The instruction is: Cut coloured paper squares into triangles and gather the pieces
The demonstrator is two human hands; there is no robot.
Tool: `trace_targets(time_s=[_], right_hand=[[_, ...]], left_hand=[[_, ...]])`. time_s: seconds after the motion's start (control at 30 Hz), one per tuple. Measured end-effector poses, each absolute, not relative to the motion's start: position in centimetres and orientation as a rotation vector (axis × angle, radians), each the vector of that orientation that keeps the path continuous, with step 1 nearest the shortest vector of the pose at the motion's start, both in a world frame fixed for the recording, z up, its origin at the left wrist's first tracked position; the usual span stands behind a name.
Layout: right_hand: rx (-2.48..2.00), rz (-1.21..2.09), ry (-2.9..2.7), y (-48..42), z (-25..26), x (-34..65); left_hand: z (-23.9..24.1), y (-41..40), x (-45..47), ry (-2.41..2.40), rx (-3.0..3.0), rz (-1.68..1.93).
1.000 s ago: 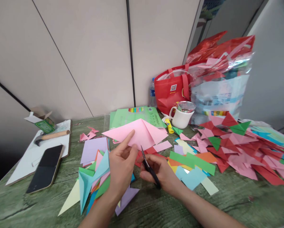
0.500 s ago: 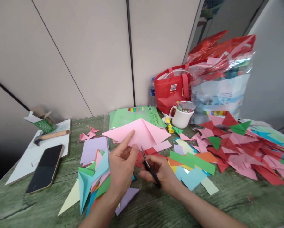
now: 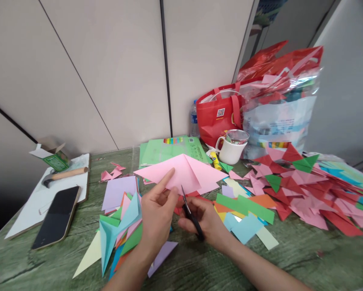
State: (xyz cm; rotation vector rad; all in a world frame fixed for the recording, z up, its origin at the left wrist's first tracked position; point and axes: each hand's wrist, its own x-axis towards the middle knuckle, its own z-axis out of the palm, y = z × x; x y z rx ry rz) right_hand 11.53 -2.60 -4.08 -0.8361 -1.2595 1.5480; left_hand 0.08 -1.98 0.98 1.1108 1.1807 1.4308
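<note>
A folded pink paper (image 3: 181, 171) with a raised crease is held up at the middle of the view, its long points reaching left and right. My left hand (image 3: 159, 206) grips its lower edge, the index finger stretched along its face and the thumb beneath. In my right hand (image 3: 204, 220) is a pair of black-handled scissors (image 3: 190, 214), blades pointing up against the paper's lower edge. Whether the blades cut into it I cannot tell. Behind the hands lie red paper pieces (image 3: 196, 195), partly hidden. Folded colored papers (image 3: 125, 226) lie beside my left forearm.
At left are a phone (image 3: 56, 217), a hammer (image 3: 65, 175) and a small green box (image 3: 55, 158). A white mug (image 3: 232, 148), glue stick (image 3: 215, 161), red bag (image 3: 214, 121) and water bottle (image 3: 194, 121) stand behind. Pink and red paper shapes (image 3: 309, 184) pile up at right.
The pink paper has shifted slightly right and tilted, its right point now reaching farther out. Both hands and the scissors keep nearly the same place.
</note>
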Motion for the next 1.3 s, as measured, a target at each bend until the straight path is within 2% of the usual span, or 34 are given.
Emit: trace_targets(time_s=[0.23,1.3], right_hand=[[-0.749,1.541,-1.29,-2.53,-4.08,11.75],[-0.877,1.509,-1.197,-2.86,-4.26,11.37]], left_hand=[[0.77,-2.13,0.42,1.212,1.14,1.393],[1.11,-2.34,0.33,1.19,1.165,1.353]])
